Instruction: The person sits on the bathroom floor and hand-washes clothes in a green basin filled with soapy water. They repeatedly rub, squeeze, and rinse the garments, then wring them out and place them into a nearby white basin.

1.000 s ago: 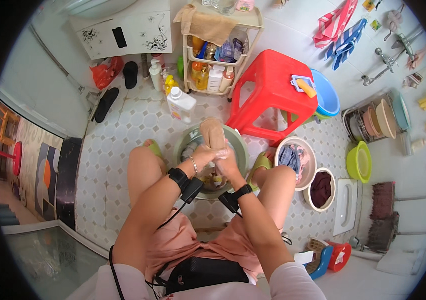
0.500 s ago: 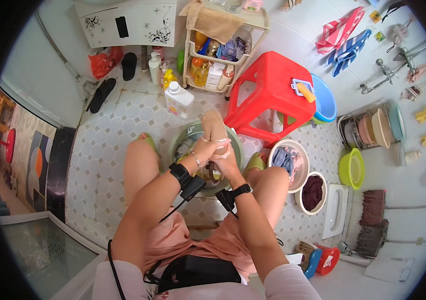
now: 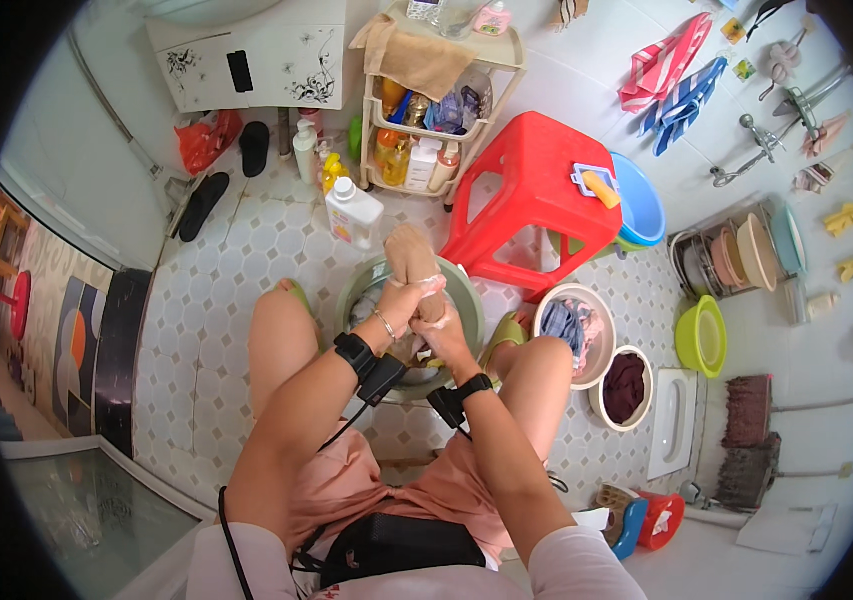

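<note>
A tan wet cloth point(image 3: 412, 258) is bunched up above a grey-green wash basin point(image 3: 463, 290) on the tiled floor between my knees. My left hand point(image 3: 406, 304) grips the cloth near its middle. Just below it, my right hand point(image 3: 444, 335) is clenched around the cloth's lower end. Both wrists carry black bands with cables. The basin's inside is mostly hidden by my hands.
A red plastic stool point(image 3: 539, 190) stands just beyond the basin, with a blue tub point(image 3: 641, 205) behind it. A white detergent bottle point(image 3: 354, 213) and a shelf cart point(image 3: 434, 110) stand ahead. Two bowls of laundry point(image 3: 575, 330) point(image 3: 627, 385) and a green bowl point(image 3: 703, 337) lie at my right.
The cloth and both hands stay over the basin, still gripping it; my head has shifted slightly so the scene sits a little differently.
</note>
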`<state>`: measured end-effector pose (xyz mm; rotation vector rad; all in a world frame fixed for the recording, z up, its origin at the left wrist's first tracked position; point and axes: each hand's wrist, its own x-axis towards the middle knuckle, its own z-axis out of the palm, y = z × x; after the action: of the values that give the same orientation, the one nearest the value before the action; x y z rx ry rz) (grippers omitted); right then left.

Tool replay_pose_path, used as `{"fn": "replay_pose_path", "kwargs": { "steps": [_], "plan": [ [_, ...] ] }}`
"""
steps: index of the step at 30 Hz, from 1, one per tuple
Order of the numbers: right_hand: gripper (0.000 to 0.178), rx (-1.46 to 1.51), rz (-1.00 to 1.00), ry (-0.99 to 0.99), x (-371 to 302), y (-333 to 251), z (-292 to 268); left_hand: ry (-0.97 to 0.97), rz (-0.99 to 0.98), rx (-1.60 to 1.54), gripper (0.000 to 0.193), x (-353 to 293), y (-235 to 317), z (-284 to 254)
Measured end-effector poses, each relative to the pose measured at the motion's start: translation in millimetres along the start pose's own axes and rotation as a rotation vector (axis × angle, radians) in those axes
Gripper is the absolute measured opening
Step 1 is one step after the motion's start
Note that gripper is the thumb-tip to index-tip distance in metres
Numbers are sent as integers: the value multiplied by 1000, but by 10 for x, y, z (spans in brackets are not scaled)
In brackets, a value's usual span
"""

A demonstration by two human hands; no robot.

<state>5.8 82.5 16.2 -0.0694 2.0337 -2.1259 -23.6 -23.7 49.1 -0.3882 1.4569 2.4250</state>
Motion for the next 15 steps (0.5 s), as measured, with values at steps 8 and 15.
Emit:
{"fn": "replay_pose_path", "kwargs": {
  "steps": [8,15],
  "plan": [
    [25,-100,-54,37,15,378,-85,1,9,-76,21,-32,140,50],
    [29,-303,260,29,-112,567,-74,-5,10,-112,21,-36,239,-21]
  ]
}}
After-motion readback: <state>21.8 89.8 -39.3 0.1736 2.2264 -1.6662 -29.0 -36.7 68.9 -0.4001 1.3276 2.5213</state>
